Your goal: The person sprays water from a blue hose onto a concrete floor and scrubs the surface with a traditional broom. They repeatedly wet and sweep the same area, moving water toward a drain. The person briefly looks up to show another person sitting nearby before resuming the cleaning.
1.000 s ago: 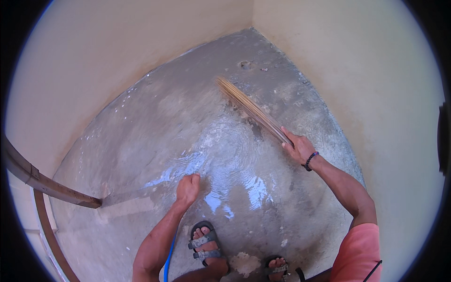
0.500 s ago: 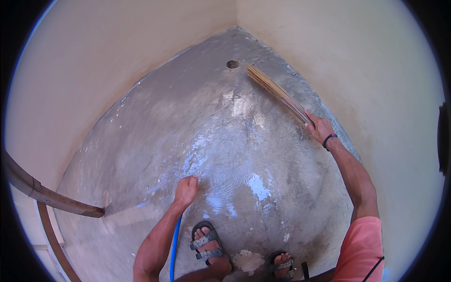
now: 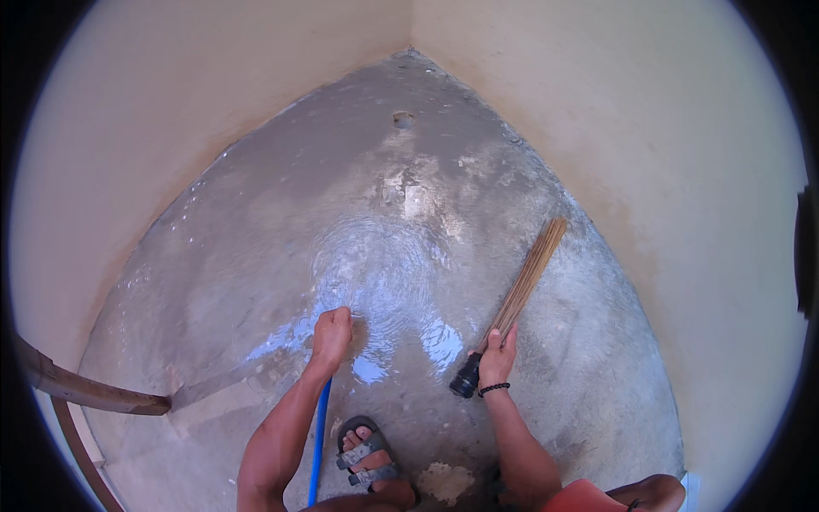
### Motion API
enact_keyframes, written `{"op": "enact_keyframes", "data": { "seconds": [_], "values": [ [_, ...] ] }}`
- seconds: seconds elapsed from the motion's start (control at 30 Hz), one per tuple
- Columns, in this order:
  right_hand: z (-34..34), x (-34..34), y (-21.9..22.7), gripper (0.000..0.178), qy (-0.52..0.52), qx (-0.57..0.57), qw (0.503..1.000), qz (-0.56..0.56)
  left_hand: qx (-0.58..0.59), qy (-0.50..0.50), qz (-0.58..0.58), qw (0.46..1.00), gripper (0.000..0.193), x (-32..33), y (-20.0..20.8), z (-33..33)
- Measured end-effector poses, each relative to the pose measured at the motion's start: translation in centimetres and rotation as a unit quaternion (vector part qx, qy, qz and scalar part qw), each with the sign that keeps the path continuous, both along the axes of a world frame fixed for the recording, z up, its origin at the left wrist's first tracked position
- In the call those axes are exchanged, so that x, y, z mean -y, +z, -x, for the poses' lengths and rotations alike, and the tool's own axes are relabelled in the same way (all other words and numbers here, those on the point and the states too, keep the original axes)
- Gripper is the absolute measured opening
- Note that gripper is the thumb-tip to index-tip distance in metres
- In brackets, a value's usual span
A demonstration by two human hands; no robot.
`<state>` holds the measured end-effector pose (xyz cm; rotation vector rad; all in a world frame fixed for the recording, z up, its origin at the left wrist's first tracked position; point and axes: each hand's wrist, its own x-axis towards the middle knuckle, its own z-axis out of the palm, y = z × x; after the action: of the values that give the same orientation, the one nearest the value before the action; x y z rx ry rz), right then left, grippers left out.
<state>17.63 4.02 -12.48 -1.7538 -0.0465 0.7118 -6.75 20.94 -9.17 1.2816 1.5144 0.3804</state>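
Note:
My left hand (image 3: 332, 339) is closed around a blue hose (image 3: 320, 439), which trails down past my forearm; the hose's end is hidden in my fist. Rippling water (image 3: 375, 260) spreads over the grey concrete floor just beyond that fist. On the right, my right hand (image 3: 497, 357) grips a stick broom (image 3: 531, 277) close to its black handle end (image 3: 466, 375). The broom's bundled thin sticks point up and to the right, toward the right wall. A dark bead bracelet circles my right wrist.
Two beige walls (image 3: 213, 102) meet in a corner at the far end. A round drain hole (image 3: 403, 119) lies in the floor near that corner. A long brown beam (image 3: 102, 388) juts in from the left. My sandalled foot (image 3: 368, 452) stands at the bottom.
My right hand has drawn the broom back toward me and swung its tips from near the drain hole to the right. My left hand stays nearly in place with the hose.

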Motion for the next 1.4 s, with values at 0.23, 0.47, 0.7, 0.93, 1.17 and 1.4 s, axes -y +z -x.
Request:
{"op": "enact_keyframes", "data": {
  "seconds": [0.23,0.47,0.7,0.93,1.17,1.4],
  "values": [
    [-3.0,-9.1,-1.5,0.064,0.225,0.165,0.960,0.008,0.071,-0.006,0.053,0.996,0.038,-4.3,1.4,-6.9],
    [-1.2,-7.0,0.6,0.061,0.013,0.032,0.999,-0.008,0.048,-0.016,0.012,0.999,0.041,-6.6,-0.9,-5.3],
    [-5.5,-16.4,-7.0,0.058,0.105,0.348,0.928,0.079,-0.001,-0.078,-0.051,0.996,0.044,-6.7,-2.6,-8.1],
    [-1.2,-14.7,3.4,0.060,0.061,0.038,0.996,-0.057,-0.114,-0.066,-0.152,0.980,0.044,-7.3,-3.9,-3.8],
    [0.6,-28.3,1.9,0.066,0.003,0.130,0.986,0.105,-0.128,-0.070,-0.172,0.974,0.043,-6.6,-4.1,-4.4],
    [-0.6,-26.9,1.0,0.067,0.234,0.134,0.963,0.000,-0.046,-0.038,-0.162,0.985,0.041,-7.2,-4.7,-3.8]
  ]
}}
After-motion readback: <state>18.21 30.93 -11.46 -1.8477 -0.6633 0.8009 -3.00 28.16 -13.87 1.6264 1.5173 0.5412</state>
